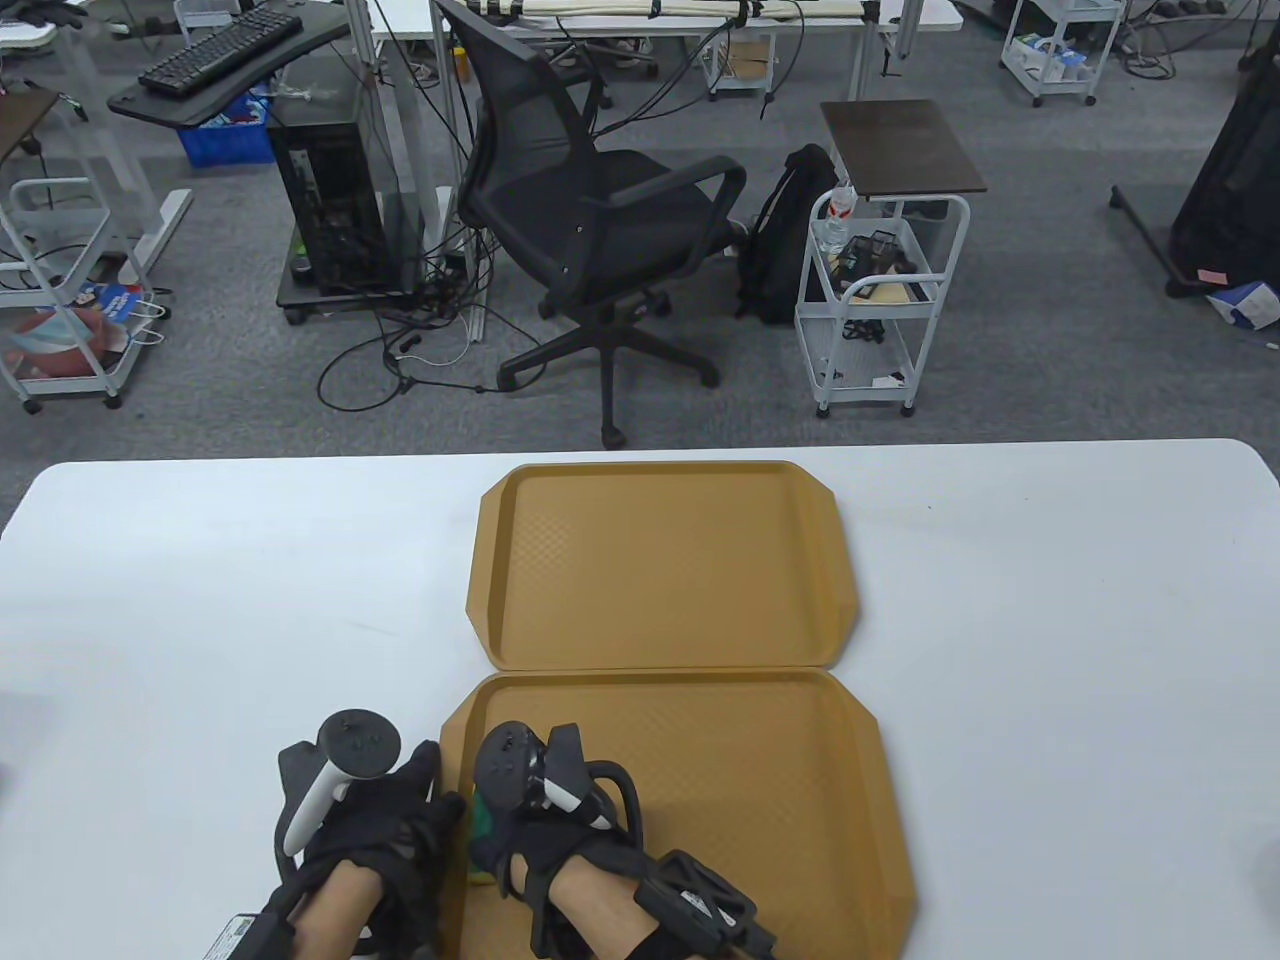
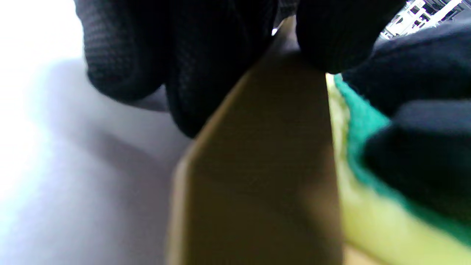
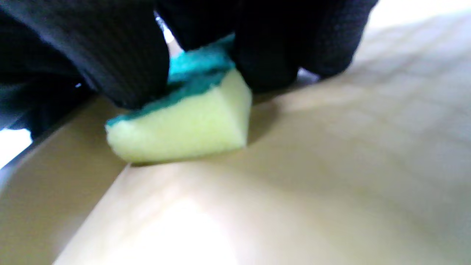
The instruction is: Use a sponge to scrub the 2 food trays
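Observation:
Two tan food trays lie end to end on the white table: the far tray [image 1: 660, 565] and the near tray [image 1: 760, 800]. My right hand [image 1: 530, 850] grips a yellow sponge with a green scouring top [image 1: 483, 835] and holds it down on the near tray's left part. The right wrist view shows the sponge [image 3: 184, 132] pinched between thumb and fingers, yellow side on the tray floor [image 3: 294, 184]. My left hand [image 1: 400, 830] is at the near tray's left rim. In the left wrist view its fingers [image 2: 165, 55] and thumb pinch that rim [image 2: 265, 165], with the sponge [image 2: 368, 206] just beside it.
The table [image 1: 1050, 650] has bare white surface on both sides of the trays. Beyond its far edge stand an office chair [image 1: 600, 220] and a small white cart [image 1: 880, 300] on the floor.

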`<state>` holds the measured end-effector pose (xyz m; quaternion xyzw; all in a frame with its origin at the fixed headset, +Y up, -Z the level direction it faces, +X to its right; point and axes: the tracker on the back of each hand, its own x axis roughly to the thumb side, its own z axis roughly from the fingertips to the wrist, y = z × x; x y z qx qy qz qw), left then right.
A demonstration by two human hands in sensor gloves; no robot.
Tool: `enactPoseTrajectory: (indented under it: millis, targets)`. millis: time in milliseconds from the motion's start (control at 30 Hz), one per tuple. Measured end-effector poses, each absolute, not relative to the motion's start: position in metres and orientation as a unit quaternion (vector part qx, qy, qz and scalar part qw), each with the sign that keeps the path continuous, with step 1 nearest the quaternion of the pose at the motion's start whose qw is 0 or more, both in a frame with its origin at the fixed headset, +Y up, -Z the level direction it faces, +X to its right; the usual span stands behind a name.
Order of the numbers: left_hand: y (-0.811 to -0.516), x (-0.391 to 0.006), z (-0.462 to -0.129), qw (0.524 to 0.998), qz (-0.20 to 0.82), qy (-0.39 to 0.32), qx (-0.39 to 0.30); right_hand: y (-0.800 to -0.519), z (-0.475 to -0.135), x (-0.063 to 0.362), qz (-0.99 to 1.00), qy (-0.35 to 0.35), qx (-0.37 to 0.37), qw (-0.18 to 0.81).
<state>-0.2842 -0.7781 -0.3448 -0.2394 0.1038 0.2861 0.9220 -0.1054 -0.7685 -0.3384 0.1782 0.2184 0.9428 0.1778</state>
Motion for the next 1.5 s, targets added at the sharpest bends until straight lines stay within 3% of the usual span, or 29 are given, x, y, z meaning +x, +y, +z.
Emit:
enactPoseTrajectory:
  millis: [267,500,800,1133,1500]
  targets:
    - [-0.778,-0.284,-0.345,0.923,0.283,0.106,-0.237,-0.769,-0.306,-0.105,0.931,0.253,0.195,0.177]
    - [-0.778,-0.284,-0.344,0.923,0.283,0.107,-0.238,-0.768,-0.289,-0.113,0.948,0.215,0.182,0.151]
    - [-0.778,-0.284,-0.344,0.923,0.282,0.106,-0.238,-0.767,-0.289,-0.098,0.947,0.214,0.191,0.142]
    - [-0.778,-0.284,-0.344,0.923,0.283,0.108,-0.238,-0.765,-0.291,-0.035,0.952,0.216,0.158,0.145]
    - [-0.778,-0.284,-0.344,0.923,0.282,0.109,-0.238,-0.761,-0.29,0.066,0.964,0.208,0.097,0.132]
